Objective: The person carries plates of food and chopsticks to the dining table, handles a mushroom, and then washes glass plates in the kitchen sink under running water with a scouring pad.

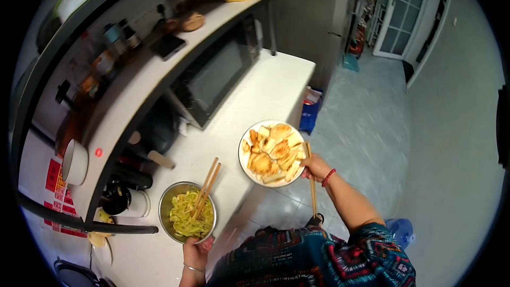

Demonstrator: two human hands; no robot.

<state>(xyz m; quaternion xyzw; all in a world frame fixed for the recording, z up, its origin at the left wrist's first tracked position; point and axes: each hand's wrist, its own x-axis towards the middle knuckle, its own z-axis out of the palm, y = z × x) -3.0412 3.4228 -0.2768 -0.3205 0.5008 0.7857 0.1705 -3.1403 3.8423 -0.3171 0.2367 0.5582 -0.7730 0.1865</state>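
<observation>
In the head view my right hand (317, 169) grips the edge of a white plate (242, 165) and a pair of wooden chopsticks (313, 196) together. Browned, pale yellow fried slices (271, 151) cover the plate, which is held out past the counter's front edge. My left hand (196, 253) is closed on the near rim of a steel bowl (165, 222) on the counter. Shredded green vegetable (186, 218) lies in the bowl, and a second pair of chopsticks (208, 187) leans in it, tips down.
The white counter (265, 93) runs along the left, with a microwave (215, 72) at its back. Above it is a shelf (133, 85) holding bottles and a white bowl (75, 162). A blue bag (310, 111) stands beyond the counter's end. A blue water jug (400, 232) is on the floor.
</observation>
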